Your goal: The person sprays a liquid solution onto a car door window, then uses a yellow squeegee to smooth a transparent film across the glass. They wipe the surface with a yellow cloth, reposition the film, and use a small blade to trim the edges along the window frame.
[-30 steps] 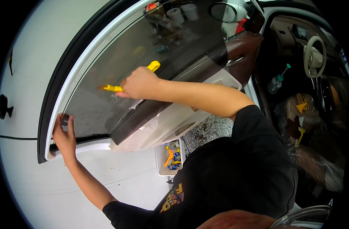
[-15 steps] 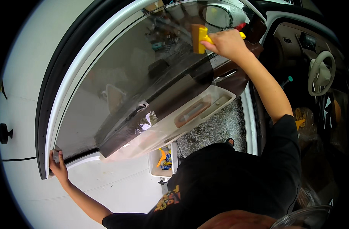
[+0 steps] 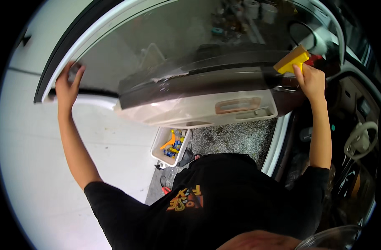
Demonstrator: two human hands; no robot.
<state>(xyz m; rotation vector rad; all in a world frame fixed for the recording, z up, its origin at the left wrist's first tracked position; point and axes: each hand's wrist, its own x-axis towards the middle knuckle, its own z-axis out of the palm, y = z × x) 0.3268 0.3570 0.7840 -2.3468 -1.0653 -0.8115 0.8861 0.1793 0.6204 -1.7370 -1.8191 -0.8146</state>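
My right hand (image 3: 312, 82) is wrapped round the handle of a yellow squeegee (image 3: 289, 64) with a brown blade. The squeegee is tilted at the lower right part of the car door's window glass (image 3: 115, 50), near the side mirror (image 3: 319, 41). At the window's lower left corner, my left hand (image 3: 68, 85) grips the door frame (image 3: 59, 76), its thumb over the glass side. Below the glass, clear plastic film (image 3: 155, 109) with wrinkles and shiny spots covers the dark and beige door panel (image 3: 248, 118).
A white bin (image 3: 154, 152) with yellow, orange and blue tools stands on the floor below the door. To the right are the car's door sill (image 3: 278, 146), steering wheel (image 3: 359, 141) and dark cabin. A red-handled tool (image 3: 165, 190) lies by the bin.
The view has turned, so the door lies more level across it. My right hand has brought the squeegee lower on the glass, its blade now slanted. My left hand stays at the frame corner.
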